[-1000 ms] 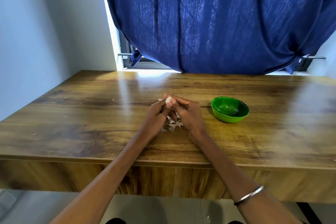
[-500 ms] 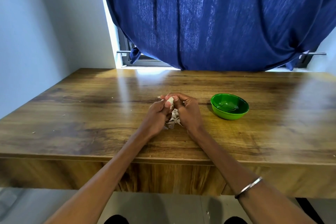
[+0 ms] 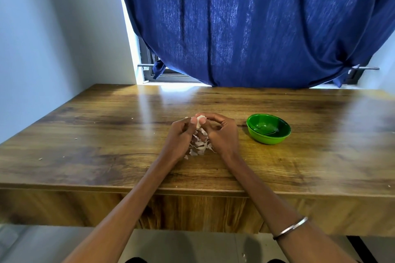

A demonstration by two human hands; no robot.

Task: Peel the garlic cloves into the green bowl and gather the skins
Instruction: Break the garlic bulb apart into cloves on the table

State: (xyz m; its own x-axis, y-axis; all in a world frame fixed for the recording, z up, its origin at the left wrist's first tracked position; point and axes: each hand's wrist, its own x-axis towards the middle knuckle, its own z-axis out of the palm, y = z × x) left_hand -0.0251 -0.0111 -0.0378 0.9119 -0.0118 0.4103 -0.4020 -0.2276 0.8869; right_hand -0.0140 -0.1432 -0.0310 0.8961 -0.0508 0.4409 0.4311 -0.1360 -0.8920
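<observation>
1. While no brand, label or writing can be read on anything in view, the countable things are few: one garlic clove [image 3: 200, 119], one green bowl [image 3: 268, 128], one heap of skins [image 3: 199, 146], two hands.
2. Both hands meet over the middle of the wooden table [image 3: 89, 139], and the clove sits pinched between their fingertips, above the far edge of the heap.
3. Left hand [image 3: 180, 135]: fingers curled, thumb tip pressed on the left side of the clove.
4. Right hand [image 3: 222, 132]: fingers curled over the top of the clove, thumb on its near side; one thin metal bangle [image 3: 290, 228] circles that forearm.
5. Pale skins lie on the table between and just under the two hands; the separate flakes are too small to count.
6. To the right of the hands, apart from them, stands the bowl; what lies inside I cannot tell.
7. A few loose crumbs dot the left part of the table.
8. One blue curtain [image 3: 245, 28] hangs behind the far edge.
</observation>
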